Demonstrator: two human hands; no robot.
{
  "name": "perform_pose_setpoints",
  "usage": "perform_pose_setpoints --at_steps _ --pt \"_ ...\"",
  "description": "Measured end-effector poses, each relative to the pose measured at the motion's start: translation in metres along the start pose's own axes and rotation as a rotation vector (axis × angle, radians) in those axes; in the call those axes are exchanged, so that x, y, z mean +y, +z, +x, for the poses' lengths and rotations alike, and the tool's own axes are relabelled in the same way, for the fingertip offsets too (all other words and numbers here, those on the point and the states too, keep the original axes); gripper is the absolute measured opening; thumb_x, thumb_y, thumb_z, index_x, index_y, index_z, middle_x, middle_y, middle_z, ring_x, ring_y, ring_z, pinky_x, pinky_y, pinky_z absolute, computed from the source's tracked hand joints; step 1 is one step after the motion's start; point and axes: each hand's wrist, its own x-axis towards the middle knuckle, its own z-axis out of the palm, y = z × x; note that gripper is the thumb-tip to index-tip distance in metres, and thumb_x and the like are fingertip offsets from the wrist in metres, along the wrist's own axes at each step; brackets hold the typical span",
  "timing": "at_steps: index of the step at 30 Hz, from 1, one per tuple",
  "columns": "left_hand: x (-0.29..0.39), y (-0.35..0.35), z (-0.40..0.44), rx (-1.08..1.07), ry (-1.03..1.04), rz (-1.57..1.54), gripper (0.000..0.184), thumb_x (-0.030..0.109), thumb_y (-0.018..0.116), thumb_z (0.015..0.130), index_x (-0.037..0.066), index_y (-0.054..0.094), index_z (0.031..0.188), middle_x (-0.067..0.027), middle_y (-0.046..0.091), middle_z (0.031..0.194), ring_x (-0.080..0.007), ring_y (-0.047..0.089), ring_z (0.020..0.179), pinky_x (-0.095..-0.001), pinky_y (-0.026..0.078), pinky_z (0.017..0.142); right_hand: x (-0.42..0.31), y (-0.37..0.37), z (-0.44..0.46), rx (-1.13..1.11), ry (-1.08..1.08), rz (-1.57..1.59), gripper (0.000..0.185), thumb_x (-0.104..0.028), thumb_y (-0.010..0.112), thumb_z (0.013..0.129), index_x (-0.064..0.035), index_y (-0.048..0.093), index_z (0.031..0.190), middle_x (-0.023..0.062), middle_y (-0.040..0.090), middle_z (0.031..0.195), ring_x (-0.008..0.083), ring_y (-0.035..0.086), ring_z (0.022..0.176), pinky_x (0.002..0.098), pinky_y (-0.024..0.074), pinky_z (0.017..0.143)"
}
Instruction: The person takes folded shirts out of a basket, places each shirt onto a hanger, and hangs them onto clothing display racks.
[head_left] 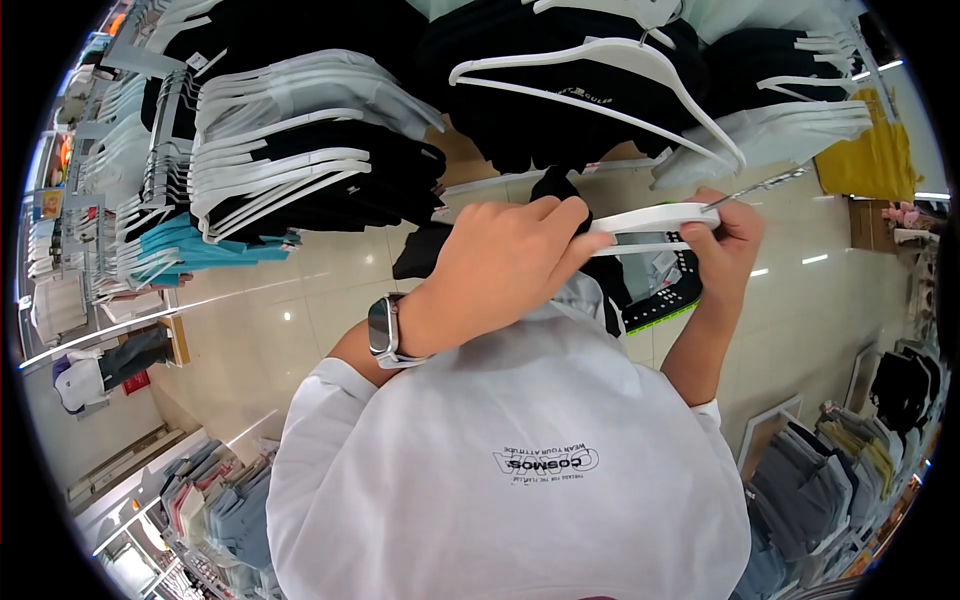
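Both hands are at a white hanger (655, 216) held in front of my chest. The thumb and fingers of my right hand (728, 242) grip it by the middle, near the metal hook (762, 186), which points up and right. My left hand (515, 255) is closed over black cloth at the hanger's left end, where a black garment (425, 248) shows on both sides of the hand. The hand hides how far the hanger reaches into the cloth. A watch (383, 328) sits on my left wrist.
Ahead, another white hanger (600, 62) hangs before black clothes on a rack. Several white hangers with black and pale garments (290, 170) fill the left rack. A black basket-like thing with a green edge (668, 300) is below my right hand. Folded clothes (810, 480) lie at lower right.
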Motion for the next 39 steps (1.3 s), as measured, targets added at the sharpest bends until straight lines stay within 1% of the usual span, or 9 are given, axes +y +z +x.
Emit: perform_pose_setpoints --at_steps 6,9,15,21,25,28,31,33,39 --pt "-0.007 -0.002 0.002 -0.019 -0.012 0.079 0.019 0.022 0.06 0.082 0.004 0.054 0.085 -0.0074 0.053 0.061 -0.0252 0.053 0.049 -0.0324 0.039 0.043 -0.02 0.037 0.008 0.378 -0.335 -0.494 0.02 -0.005 0.071 0.068 0.0002 0.06 0.084 0.011 0.059 0.083 0.0185 0.055 0.076 0.0249 0.0422 0.066" --pt "-0.007 -0.003 0.004 0.017 -0.042 0.103 0.02 0.023 0.061 0.081 0.004 0.054 0.085 -0.0074 0.053 0.063 -0.025 0.053 0.05 -0.032 0.039 0.043 -0.015 0.05 -0.021 0.536 -0.299 -0.108 0.016 -0.001 0.068 0.069 -0.0006 0.059 0.082 0.0103 0.058 0.079 0.021 0.055 0.073 0.0251 0.0429 0.066" --pt "-0.006 -0.006 0.007 0.061 -0.033 0.1 0.019 0.021 0.063 0.079 0.005 0.054 0.085 -0.0066 0.052 0.063 -0.0246 0.052 0.05 -0.0311 0.038 0.043 -0.026 0.09 -0.021 -0.357 0.123 -0.042 0.026 -0.006 0.067 0.071 0.0018 0.058 0.094 0.0094 0.059 0.08 0.0166 0.057 0.062 0.0263 0.045 0.059" --pt "-0.021 -0.014 0.002 0.123 -0.042 0.108 0.017 0.019 0.064 0.077 0.005 0.055 0.082 -0.0073 0.054 0.066 -0.0255 0.052 0.051 -0.0309 0.039 0.045 0.002 0.088 -0.026 -0.668 0.341 -0.117 0.024 -0.016 0.067 0.073 0.001 0.059 0.089 0.0119 0.059 0.078 0.0202 0.056 0.061 0.0283 0.044 0.056" --pt "-0.043 -0.029 -0.007 0.222 -0.06 0.108 0.019 0.023 0.062 0.08 0.006 0.054 0.083 -0.0063 0.053 0.064 -0.0236 0.053 0.051 -0.0303 0.04 0.044 0.041 0.064 -0.028 -0.544 0.226 -0.643 0.033 -0.029 0.064 0.075 0.0006 0.06 0.088 0.0177 0.06 0.084 0.0263 0.058 0.066 0.0312 0.0457 0.061" --pt "-0.058 -0.042 -0.016 0.172 -0.099 0.102 0.018 0.021 0.062 0.081 0.005 0.054 0.084 -0.0082 0.055 0.064 -0.0255 0.052 0.051 -0.0315 0.039 0.045 0.055 0.037 -0.021 -0.466 0.653 -0.595 0.033 -0.03 0.065 0.075 -0.0005 0.061 0.088 0.0157 0.062 0.09 0.0247 0.06 0.071 0.0298 0.0464 0.062" --pt "-0.067 -0.05 -0.024 0.132 -0.117 0.074 0.016 0.019 0.06 0.082 0.004 0.054 0.085 -0.0097 0.054 0.061 -0.0266 0.05 0.049 -0.0317 0.037 0.045 0.069 0.027 -0.029 -0.184 0.427 0.138 0.04 -0.038 0.053 0.084 0.0003 0.061 0.088 0.0133 0.064 0.09 0.0215 0.059 0.074 0.0283 0.0453 0.059" --pt "-0.071 -0.052 -0.027 0.135 -0.133 0.028 0.015 0.017 0.06 0.082 0.004 0.054 0.085 -0.0108 0.052 0.06 -0.0275 0.049 0.048 -0.0316 0.036 0.044 0.05 0.033 -0.023 0.451 0.555 0.845 0.052 -0.043 0.034 0.091 0.0014 0.06 0.083 0.0121 0.063 0.081 0.0198 0.056 0.071 0.0274 0.0437 0.063" --pt "-0.069 -0.042 -0.027 0.094 -0.133 -0.083 0.018 0.017 0.062 0.08 0.003 0.053 0.085 -0.0112 0.053 0.059 -0.0268 0.05 0.048 -0.0292 0.037 0.046 0.06 0.017 -0.022 0.481 0.421 0.768 0.055 -0.042 0.023 0.092 -0.0005 0.057 0.079 0.0118 0.06 0.071 0.0221 0.053 0.067 0.0304 0.0404 0.075"
